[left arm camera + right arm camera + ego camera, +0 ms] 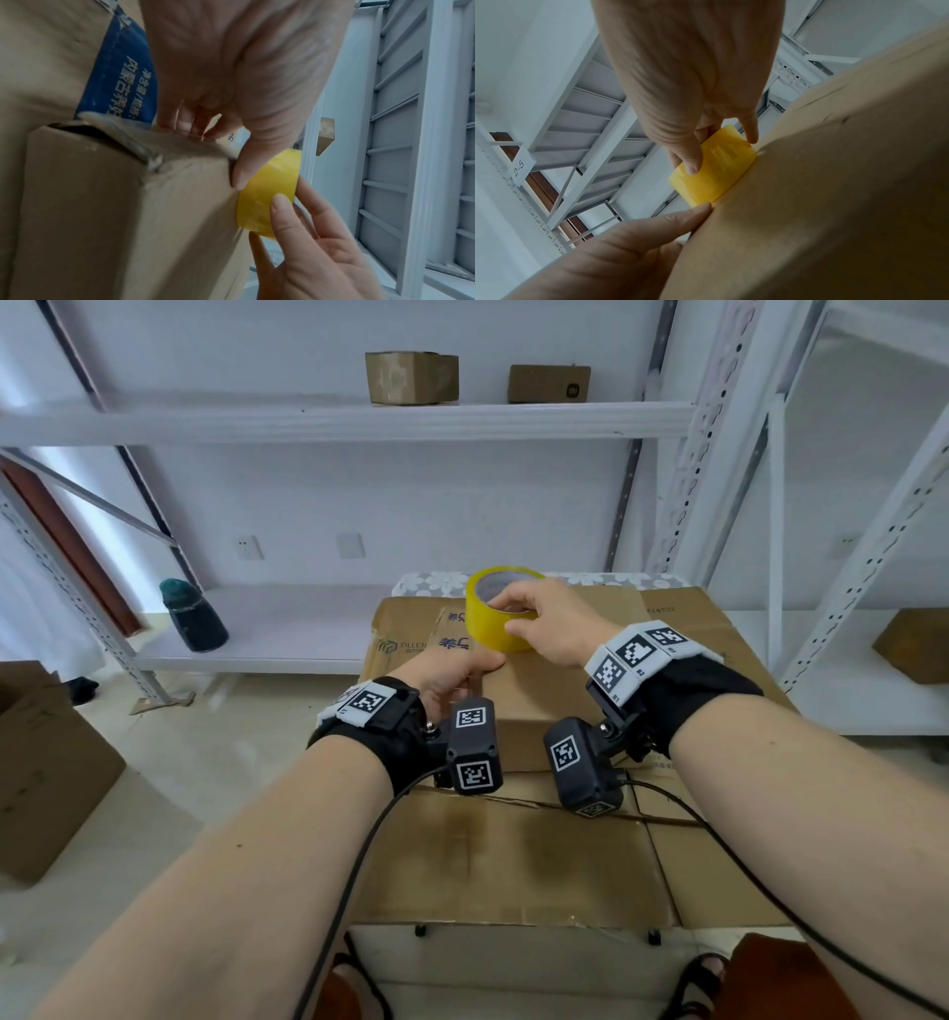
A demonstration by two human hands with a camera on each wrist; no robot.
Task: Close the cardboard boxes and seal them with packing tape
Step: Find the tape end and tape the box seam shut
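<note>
Right hand [552,629]: fingers curled through the core of the tape roll [500,608], thumb on its outer face; the roll is gripped. Roll: glossy yellow film, ring-shaped, pale inner core, standing on edge on the small box [554,695] at its far left end.

Left hand [452,675]: thumb laid flat along the top edge of the small box, tip just beside the roll; other fingers curled down over the box's left side, holding the edge.

Small box: plain brown corrugated cardboard, rectangular, flaps down, torn and frayed at 1 corner in the left wrist view. It rests on a large box [513,860], flat brown cardboard with a visible seam and blue printed lettering.

Surroundings: white perforated metal shelving [359,421]; 2 small cartons [411,377] on the upper shelf; 1 dark bottle [192,616] on the lower shelf; 1 open cardboard box [46,773] on the floor at left.
</note>
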